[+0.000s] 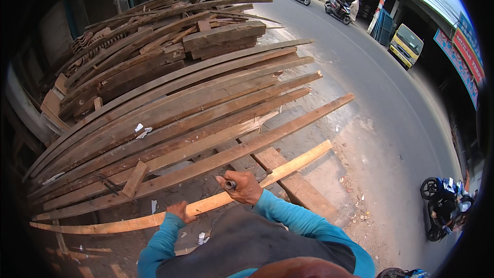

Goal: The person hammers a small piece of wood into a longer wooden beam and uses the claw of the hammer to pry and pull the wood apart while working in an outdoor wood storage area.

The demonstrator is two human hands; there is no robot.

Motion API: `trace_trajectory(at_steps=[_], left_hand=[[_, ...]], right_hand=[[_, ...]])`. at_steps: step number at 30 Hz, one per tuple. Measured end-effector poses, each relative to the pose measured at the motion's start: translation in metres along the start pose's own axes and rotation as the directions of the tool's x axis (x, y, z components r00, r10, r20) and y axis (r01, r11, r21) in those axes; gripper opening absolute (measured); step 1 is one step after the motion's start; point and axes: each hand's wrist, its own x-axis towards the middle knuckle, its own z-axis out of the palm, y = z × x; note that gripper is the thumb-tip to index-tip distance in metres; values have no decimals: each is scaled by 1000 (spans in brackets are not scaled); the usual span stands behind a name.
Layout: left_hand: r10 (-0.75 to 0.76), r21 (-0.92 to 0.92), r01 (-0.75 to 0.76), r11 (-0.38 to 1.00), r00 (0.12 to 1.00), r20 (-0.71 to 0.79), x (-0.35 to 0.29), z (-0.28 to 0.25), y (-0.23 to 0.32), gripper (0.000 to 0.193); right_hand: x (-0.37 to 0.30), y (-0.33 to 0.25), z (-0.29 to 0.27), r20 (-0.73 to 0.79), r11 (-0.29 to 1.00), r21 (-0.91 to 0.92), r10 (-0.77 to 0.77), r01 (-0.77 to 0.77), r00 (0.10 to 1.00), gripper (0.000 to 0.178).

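A long pale plank [211,203] crosses in front of me, raised from lower left to upper right. My left hand [180,212] is closed around its near edge, left of my body. In my right fist [243,188], over the plank, is a tool with a dark, round, tubular handle [230,185]; its working end is hidden, so its kind cannot be told. A small dark metal piece [268,171] shows on the plank just beyond that fist. Behind the plank lies a brown beam [298,126], parallel to it and apart from my hands.
Several long beams [170,108] lie side by side ahead, with stacked old timber [224,38] behind. A short wood block [135,179] and a dark two-armed metal tool [107,183] rest on them. A thick board [296,183] lies crosswise beneath. Motorbikes and a yellow truck [406,46] stand along the road.
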Motion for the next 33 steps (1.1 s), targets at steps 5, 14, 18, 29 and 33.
trace_trajectory(at_steps=[5,14,18,29,33], left_hand=[[30,-8,-30,1000,998,56,-1,-1,-4,75],[-18,44,14,999,996,91,4,-2,5,77],[-44,96,28,995,986,160,23,-9,25,75],[-40,66,35,997,997,65,11,-4,36,69],[-57,73,48,996,990,131,15,1,38,70]], right_hand=[[14,68,-90,-321,776,536,552,-333,770,39],[6,52,-68,-245,952,163,293,-258,924,37],[20,93,-100,-212,754,560,530,-342,821,36],[22,97,-121,-182,692,622,583,-366,792,37],[31,63,-92,-202,957,105,288,-271,936,30]])
